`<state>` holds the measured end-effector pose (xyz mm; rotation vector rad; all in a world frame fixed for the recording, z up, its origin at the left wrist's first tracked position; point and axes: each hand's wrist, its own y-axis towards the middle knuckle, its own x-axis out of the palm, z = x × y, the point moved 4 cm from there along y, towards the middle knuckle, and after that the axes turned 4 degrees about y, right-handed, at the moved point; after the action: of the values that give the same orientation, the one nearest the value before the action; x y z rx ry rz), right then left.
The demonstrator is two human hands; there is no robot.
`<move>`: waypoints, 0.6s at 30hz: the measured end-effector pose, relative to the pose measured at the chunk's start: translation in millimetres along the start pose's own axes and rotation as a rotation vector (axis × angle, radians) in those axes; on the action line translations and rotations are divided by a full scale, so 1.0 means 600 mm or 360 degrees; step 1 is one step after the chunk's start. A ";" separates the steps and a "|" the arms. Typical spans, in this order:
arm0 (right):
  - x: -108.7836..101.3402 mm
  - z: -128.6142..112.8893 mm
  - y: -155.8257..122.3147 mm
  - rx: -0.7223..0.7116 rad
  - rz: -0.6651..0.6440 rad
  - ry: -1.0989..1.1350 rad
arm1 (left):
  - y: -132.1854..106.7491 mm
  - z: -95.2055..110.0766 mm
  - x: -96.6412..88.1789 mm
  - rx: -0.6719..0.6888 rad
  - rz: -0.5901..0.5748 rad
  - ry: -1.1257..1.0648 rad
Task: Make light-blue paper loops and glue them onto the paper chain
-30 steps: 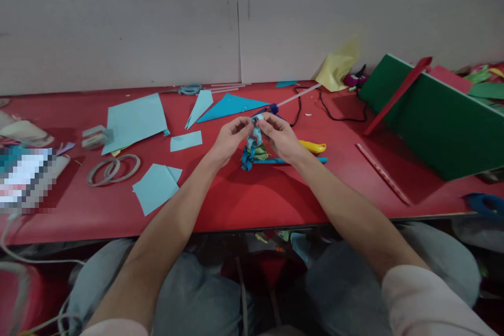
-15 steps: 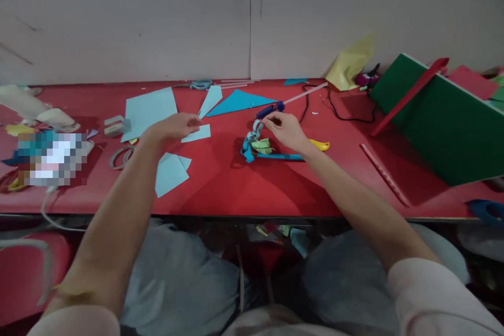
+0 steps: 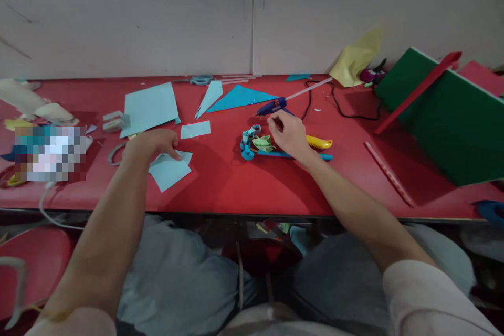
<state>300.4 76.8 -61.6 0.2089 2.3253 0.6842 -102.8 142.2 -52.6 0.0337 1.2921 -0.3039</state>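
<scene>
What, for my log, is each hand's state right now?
Left hand: at light-blue paper sheets; grip cannot be told.
Right hand: curled near glue gun, nothing visibly held; grip cannot be told.

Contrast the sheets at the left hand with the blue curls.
The sheets are mostly flat; the curls are looped. The sheets are pale blue; the curls add deeper blue. The left hand is at the sheets; the right hand is apart from the curls. Both are on the table.

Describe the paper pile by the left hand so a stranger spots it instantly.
On the red table, find the left hand, left of centre. The pale blue paper pile lies at its fingertips, toward the table's front edge. Its overlapping pieces set it apart from the single small rectangle just beyond.
</scene>
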 end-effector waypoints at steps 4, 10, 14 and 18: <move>-0.003 0.000 0.000 -0.0050 0.0025 0.0048 | 0.000 0.053 0.021 0.0003 -0.0395 0.0105; 0.003 -0.024 -0.012 -0.0264 -0.0065 0.0162 | -0.009 0.164 0.036 0.0322 -0.0240 -0.0200; 0.011 -0.048 -0.025 -0.0369 -0.0264 0.0201 | -0.017 0.187 0.020 0.0366 -0.0046 -0.0474; 0.022 -0.064 -0.034 -0.0432 -0.0467 0.0183 | -0.028 0.187 0.004 0.0298 0.0086 -0.0511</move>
<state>265.6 47.9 -56.0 -0.2960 2.2754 0.8677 -0.6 103.8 -21.0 0.1720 0.9403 -0.3674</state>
